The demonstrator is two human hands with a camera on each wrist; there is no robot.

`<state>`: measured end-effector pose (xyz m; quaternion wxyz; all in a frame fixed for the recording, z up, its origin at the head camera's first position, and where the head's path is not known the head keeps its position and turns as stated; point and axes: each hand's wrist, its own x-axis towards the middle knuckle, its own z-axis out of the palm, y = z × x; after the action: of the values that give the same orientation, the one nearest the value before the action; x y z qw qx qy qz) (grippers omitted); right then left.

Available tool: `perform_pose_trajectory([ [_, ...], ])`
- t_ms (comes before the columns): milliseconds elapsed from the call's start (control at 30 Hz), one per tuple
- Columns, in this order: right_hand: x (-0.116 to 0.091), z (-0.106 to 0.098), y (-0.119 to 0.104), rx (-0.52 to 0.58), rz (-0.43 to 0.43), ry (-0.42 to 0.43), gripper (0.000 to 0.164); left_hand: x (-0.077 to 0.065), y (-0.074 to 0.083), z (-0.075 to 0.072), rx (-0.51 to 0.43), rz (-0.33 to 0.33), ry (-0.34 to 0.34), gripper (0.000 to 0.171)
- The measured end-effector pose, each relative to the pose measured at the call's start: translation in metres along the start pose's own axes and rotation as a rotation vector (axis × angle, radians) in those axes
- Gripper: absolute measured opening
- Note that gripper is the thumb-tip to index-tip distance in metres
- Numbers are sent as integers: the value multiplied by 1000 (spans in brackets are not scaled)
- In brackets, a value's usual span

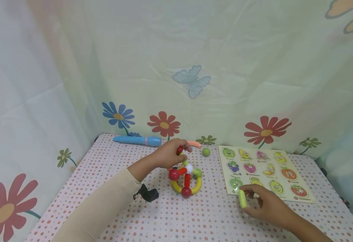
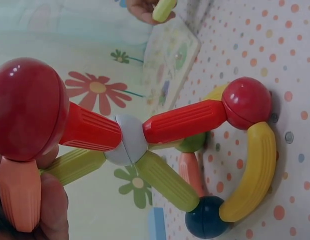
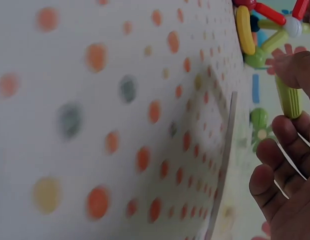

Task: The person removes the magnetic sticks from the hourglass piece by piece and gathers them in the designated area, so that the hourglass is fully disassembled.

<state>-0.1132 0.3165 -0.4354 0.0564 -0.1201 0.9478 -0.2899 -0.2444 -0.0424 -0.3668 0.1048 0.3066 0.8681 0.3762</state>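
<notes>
A toy built of magnetic sticks and balls stands on the table, with a white ball (image 1: pixel 189 168) at its hub and yellow curved sticks (image 1: pixel 198 185) along its base. My left hand (image 1: pixel 168 154) grips its upper part, fingers by a peach stick (image 2: pixel 19 192) under a large red ball (image 2: pixel 30 107). Red and light green sticks join at the hub, and a dark blue ball (image 2: pixel 206 216) sits low. To the right, my right hand (image 1: pixel 267 205) pinches a loose light green stick (image 1: pixel 243 198) between thumb and fingers, at the front edge of the fruit board.
The fruit picture board (image 1: pixel 224 164) lies at the right. Along the back are a blue pen-shaped thing (image 1: pixel 137 140), an orange curved stick (image 1: pixel 195 144) and a green ball (image 1: pixel 206 152). A flowered curtain (image 1: pixel 128 67) closes the back and sides of the dotted table (image 1: pixel 206 218).
</notes>
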Motion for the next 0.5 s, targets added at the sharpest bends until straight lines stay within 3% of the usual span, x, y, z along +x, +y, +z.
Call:
perform_pose_trajectory([
  [133,-12,-2,16,-53,76,-10,68,0,1,0,0,-3,0,28],
  [367,-28,-8,39,-59,76,-25,69,0,1,0,-7,-6,4,26],
  [500,-30,-10,42,-70,177,-70,72,0,0,0,-8,-5,1,25],
])
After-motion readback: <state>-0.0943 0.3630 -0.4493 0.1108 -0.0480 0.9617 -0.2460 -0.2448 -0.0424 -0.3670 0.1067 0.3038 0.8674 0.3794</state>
